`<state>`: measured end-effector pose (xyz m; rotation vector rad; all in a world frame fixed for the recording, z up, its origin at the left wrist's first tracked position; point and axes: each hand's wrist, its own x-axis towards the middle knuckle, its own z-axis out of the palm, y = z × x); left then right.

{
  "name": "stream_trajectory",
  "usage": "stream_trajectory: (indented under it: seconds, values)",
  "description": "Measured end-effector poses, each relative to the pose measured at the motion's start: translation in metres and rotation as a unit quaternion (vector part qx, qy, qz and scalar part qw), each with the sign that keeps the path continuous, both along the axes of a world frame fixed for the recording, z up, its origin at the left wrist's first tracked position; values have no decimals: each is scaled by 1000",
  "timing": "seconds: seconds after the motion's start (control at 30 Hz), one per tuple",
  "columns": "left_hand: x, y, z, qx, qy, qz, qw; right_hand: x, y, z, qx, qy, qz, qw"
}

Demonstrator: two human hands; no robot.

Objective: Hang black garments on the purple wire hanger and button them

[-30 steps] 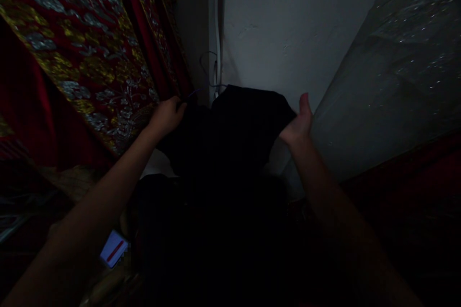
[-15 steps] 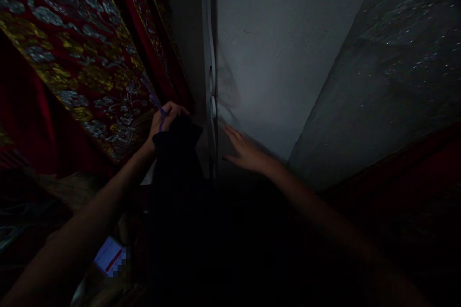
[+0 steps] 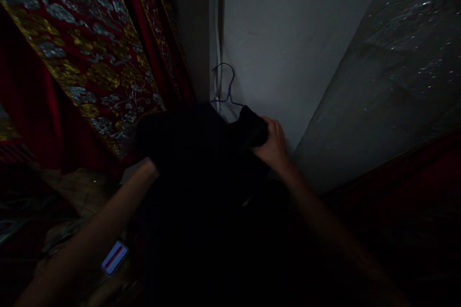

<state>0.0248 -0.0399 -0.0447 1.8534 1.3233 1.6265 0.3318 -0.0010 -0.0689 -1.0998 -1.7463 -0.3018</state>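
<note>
A black garment (image 3: 187, 148) hangs on a thin purple-blue hanger (image 3: 229, 93), whose hook stands up in front of the pale wall. My right hand (image 3: 272, 145) is closed around the garment's edge on the right side, near the hanger's shoulder. On the other side my left hand (image 3: 149, 167) shows only at the wrist; dark cloth covers its fingers, so their hold is hidden. Lower down, the garment merges with the darkness and its lower edge cannot be made out.
A red cloth (image 3: 97, 57) with gold and silver embroidery hangs at the left. White cables (image 3: 217, 19) run down the corner of the wall (image 3: 281, 48). Shiny clear plastic sheeting (image 3: 382, 72) covers the right. A phone (image 3: 114, 257) with a lit screen lies lower left.
The hanger has moved from my left hand to the right and now sits within the garment. My left hand has gone under the cloth; my right hand, open before, has closed on the garment.
</note>
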Motion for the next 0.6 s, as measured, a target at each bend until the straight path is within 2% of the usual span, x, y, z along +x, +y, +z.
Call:
stream_trajectory:
  seconds: [0.07,0.13,0.17,0.27,0.33,0.4,0.47,0.53,0.6]
  values:
    - [-13,-4,-25,-102,-121,-36,987,13,8,14,-4,8,-45,999]
    - [-18,-8,-46,-189,-241,-61,950,14,14,32,-1,1,-63,998]
    - [-17,-10,-54,-208,-269,-57,939,11,16,40,2,-9,-61,998]
    - [-1,-17,-72,-166,-265,-25,950,0,11,57,-2,-53,-33,998]
    - [12,-25,-82,-142,-290,-4,947,-3,0,59,-18,-82,-13,996]
    - [23,-34,-95,-151,-342,14,927,1,-16,53,-34,-96,6,995]
    - [30,-43,-110,-185,-397,21,899,5,-33,40,-32,-80,28,996]
    - [33,-50,-124,-222,-443,30,868,3,-51,19,-7,1,47,999]
    - [35,-56,-131,-247,-474,45,844,-11,-65,-12,0,146,62,987]
